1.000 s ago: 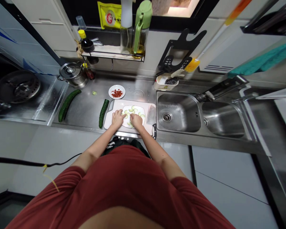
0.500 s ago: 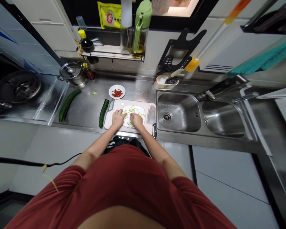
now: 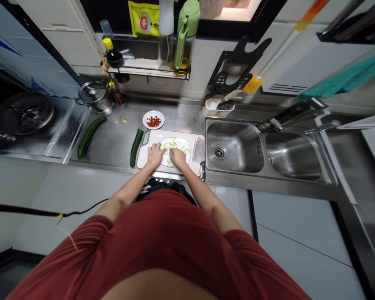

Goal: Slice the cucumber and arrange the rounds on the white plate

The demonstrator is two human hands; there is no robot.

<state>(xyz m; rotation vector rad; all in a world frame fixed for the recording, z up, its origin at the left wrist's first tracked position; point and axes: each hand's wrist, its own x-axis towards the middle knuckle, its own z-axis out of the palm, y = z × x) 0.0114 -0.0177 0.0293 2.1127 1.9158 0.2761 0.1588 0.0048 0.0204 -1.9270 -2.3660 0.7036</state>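
Observation:
A white plate (image 3: pixel 187 143) lies on the pale pink cutting board (image 3: pixel 142 161), with thin cucumber slices (image 3: pixel 174 143) arranged in curves on it. My left hand (image 3: pixel 155 154) rests over the plate's left edge, fingers stretched out and thumb touching a slice. Above the plate's middle, my right hand (image 3: pixel 178 158) has its fingertips pinched together at a cucumber slice, which they mostly hide. A kitchen knife (image 3: pixel 199 146) lies along the board's right side. Left of the board is a cut cucumber (image 3: pixel 136 148). Behind it stands a small white dish (image 3: pixel 145 121) of chopped red pieces.
A whole cucumber (image 3: pixel 90 137) and a cucumber end (image 3: pixel 124 121) lie on the steel counter to the left. A lidded pot (image 3: pixel 97 100) stands behind them. The double sink (image 3: pixel 237 146) borders the board on the right. A shelf (image 3: pixel 143 71) with bottles hangs above.
My right hand has shifted very slightly left over the plate. My left hand stays almost in place.

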